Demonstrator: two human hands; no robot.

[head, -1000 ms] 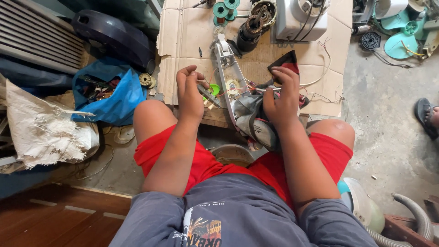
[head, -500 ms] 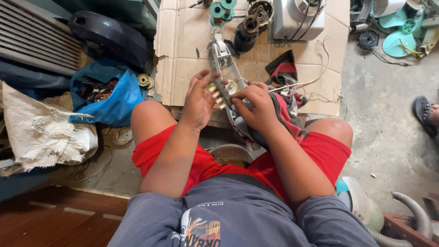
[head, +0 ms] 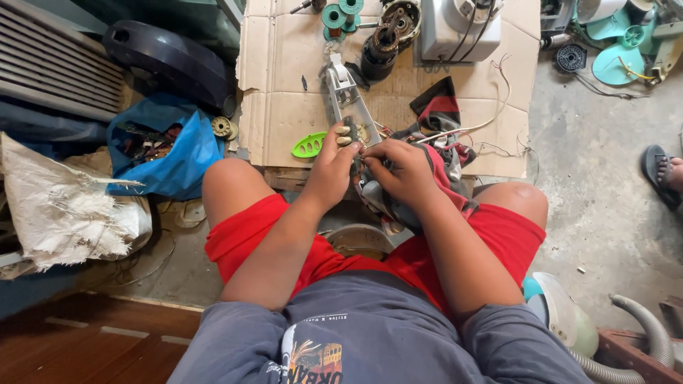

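Brown cardboard (head: pixel 284 85) covers the concrete floor (head: pixel 597 185) between the knees, and over its near edge the left hand (head: pixel 331 167) and right hand (head: pixel 402 171), fingers curled, seemingly both grip a grey metal bracket (head: pixel 346 96).

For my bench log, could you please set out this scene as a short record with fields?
Left hand: grips the grey metal housing
Right hand: fingers pinched at the housing's near end, over a red and black cloth
Surface: cardboard sheet
Beside left hand: green oval piece
Far end: teal spools, dark motor part, white casing
Person's left: blue bag
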